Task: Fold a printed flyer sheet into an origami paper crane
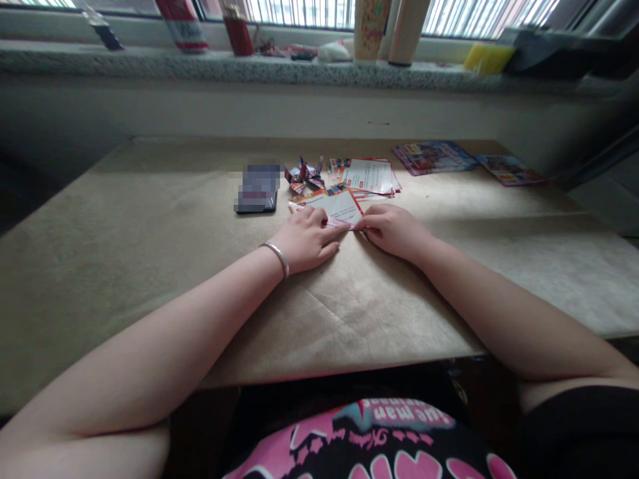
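1. The paper (344, 205) lies on the table (429, 306) in front of me, just beyond my fingertips and touching both hands.
2. Its longer way seems to run left to right, slanting a little so that the right end sits closer to me; my left hand hides part of it, so I can't be sure.
3. My left hand (307, 241) covers the near left part, index finger stretched along the near edge toward the right corner. It presses from above; I can't tell whether the thumb grips anything.
4. My right hand (390, 229) comes in from the other side, thumb and finger closed together on the near right corner. At that corner, the two hands' fingertips almost meet, so neither is clearly nearer.
5. A pinkish strip shows along that near edge, beside my left index finger.
6. Just beyond the paper sit a folded paper shape (305, 176) and a pile of sheets (369, 175); the phone (258, 189) lies to the left.
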Available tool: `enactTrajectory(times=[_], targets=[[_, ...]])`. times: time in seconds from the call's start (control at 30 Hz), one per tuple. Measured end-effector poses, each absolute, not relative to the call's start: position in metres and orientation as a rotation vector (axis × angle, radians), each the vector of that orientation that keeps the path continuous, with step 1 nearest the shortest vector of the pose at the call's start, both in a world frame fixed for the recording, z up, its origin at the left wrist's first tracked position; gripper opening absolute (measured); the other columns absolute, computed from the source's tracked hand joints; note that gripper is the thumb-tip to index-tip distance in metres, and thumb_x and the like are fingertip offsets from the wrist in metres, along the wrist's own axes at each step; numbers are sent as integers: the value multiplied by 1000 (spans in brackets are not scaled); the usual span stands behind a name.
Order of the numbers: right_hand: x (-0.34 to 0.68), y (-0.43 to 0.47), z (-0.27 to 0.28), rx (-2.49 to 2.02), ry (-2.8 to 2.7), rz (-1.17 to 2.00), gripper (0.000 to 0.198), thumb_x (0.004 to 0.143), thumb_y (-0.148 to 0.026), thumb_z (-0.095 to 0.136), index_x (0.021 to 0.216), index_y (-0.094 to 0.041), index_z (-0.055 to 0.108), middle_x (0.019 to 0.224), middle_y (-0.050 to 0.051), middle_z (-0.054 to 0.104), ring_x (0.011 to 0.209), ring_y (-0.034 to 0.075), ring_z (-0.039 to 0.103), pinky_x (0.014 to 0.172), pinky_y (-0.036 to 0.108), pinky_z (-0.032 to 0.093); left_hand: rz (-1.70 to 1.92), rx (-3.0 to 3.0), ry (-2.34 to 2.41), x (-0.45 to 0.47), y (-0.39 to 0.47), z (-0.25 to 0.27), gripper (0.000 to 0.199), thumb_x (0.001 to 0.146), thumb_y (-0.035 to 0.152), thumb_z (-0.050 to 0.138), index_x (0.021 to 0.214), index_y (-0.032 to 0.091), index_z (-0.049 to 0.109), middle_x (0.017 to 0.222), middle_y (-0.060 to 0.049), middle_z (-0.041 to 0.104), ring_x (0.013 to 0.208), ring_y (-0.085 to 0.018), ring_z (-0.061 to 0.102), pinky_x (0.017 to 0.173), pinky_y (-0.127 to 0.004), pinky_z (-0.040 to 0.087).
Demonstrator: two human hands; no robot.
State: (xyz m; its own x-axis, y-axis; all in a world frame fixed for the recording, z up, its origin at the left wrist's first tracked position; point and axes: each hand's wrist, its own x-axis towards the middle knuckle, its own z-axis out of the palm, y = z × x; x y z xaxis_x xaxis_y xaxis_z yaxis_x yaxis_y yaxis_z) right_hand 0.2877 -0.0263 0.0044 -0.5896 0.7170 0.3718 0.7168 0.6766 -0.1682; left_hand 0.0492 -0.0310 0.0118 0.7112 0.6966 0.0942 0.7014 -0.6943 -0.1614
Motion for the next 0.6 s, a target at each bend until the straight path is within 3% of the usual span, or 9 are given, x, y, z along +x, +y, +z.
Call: enactTrajectory(times=[0.27,0.6], targets=[[292,-26,8,-1231,-2481,91,30,84,-10,56,95,-21,81,92,7,73,88,20,66,83,32,51,-24,-2727,-1138,50,-32,12,53,100,49,36,151,36,43,126,-12,56,114,-30,50,103,-41,38],[299,-25,18,-1468,-2508,107,27,83,-16,61,93,-29,82,98,2,74,89,19,66,73,31,48,-17,-2731,-1131,48,-32,12,53,101,50,35,151,36,42,127,-12,56,114,-29,50,102,-41,37]])
